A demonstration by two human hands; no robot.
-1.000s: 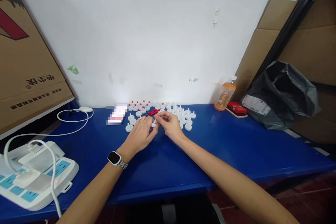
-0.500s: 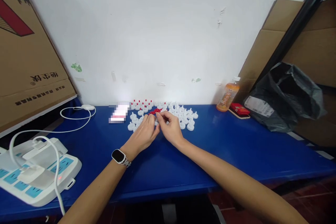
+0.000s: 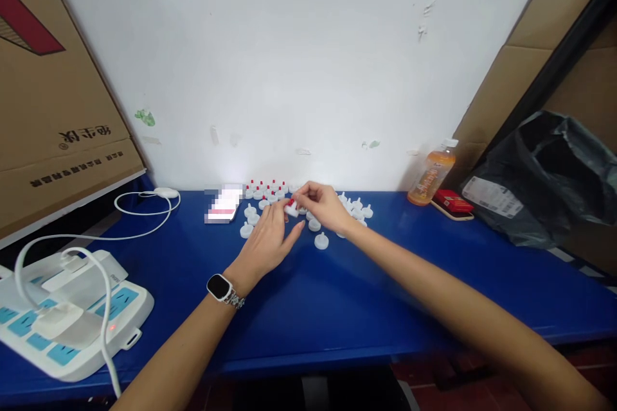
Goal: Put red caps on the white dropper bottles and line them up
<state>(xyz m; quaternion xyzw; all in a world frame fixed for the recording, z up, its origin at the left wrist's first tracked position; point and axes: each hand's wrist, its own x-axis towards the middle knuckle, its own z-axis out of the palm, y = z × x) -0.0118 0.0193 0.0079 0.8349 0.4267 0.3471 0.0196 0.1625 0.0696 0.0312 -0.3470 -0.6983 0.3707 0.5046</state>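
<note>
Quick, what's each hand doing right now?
Left hand: open, thumb spread wide.
Right hand: fingertips bunched beside small red pieces; too small to tell if the grip is closed on one.

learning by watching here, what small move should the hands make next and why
Probably the right hand should pinch one of the small red caps, since they show by its fingertips and the nearest white spouted cap stands without one.

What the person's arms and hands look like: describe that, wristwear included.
The left hand and right hand are ungloved, the visible forearms sleeveless. The left wrist wears a smartwatch: rounded dark screen, pale case, silver-coloured link bracelet. The right wrist is bare.
</note>
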